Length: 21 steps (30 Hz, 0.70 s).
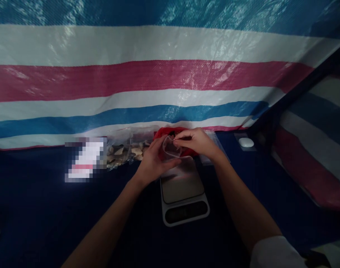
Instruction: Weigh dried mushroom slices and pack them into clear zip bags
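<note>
Clear plastic bag point(172, 150) is at the far end of the white scale point(183, 186) on your dark blue surface point(47, 216). Your right hand point(198, 141) has its grip pinched on the rim; your left hand point(154, 160) curls its grip around the side.

- Dim exposure overall; the surface point(32, 208) sinks to near-black in the foreground.
- Glare mottles the striped sheet point(147, 76), notably along its top.
- Coarse pixelation masks a bright patch point(87, 158) at left.
</note>
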Each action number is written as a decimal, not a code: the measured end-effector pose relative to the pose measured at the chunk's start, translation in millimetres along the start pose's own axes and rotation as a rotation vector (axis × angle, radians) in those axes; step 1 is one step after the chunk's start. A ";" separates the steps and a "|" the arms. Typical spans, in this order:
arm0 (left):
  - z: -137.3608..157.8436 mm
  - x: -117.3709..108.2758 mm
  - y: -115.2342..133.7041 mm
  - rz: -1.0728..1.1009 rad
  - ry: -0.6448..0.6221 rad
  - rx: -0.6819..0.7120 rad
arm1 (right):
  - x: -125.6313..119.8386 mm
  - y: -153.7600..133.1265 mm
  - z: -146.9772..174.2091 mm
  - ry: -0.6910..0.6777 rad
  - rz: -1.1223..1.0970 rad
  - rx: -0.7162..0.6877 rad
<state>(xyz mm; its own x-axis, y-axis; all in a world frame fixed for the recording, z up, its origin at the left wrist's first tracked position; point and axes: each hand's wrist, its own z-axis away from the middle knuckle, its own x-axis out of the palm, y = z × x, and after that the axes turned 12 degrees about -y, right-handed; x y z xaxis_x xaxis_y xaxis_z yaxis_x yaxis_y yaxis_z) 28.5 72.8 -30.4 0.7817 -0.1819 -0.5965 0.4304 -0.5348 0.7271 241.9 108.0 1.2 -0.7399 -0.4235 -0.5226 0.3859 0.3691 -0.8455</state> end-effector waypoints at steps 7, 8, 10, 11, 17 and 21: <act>-1.6 -6.0 2.6 0.028 0.052 -0.028 | -9.5 15.2 4.3 0.075 -0.075 0.017; -1.9 -7.8 2.7 0.031 0.061 -0.039 | -13.1 18.2 6.1 0.109 -0.026 0.035; -2.2 -11.6 3.0 0.032 0.078 -0.054 | -20.0 23.2 9.3 0.138 0.151 0.078; -2.3 -13.4 3.1 0.035 0.083 -0.058 | -22.8 25.0 10.5 0.129 0.237 0.100; -2.7 -20.0 3.7 0.048 0.094 -0.061 | -24.2 26.1 6.9 -0.022 0.621 0.262; -2.7 -21.1 3.3 0.049 0.072 -0.076 | -21.4 24.2 -1.4 -0.113 0.695 0.285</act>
<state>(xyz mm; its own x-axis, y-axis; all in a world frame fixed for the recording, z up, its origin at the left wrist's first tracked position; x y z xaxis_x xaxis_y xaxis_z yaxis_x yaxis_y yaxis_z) 14.6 77.1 -14.4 0.8321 -0.1448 -0.5355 0.4216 -0.4622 0.7801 266.3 127.2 -7.9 -0.2199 -0.2594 -0.9404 0.8814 0.3602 -0.3055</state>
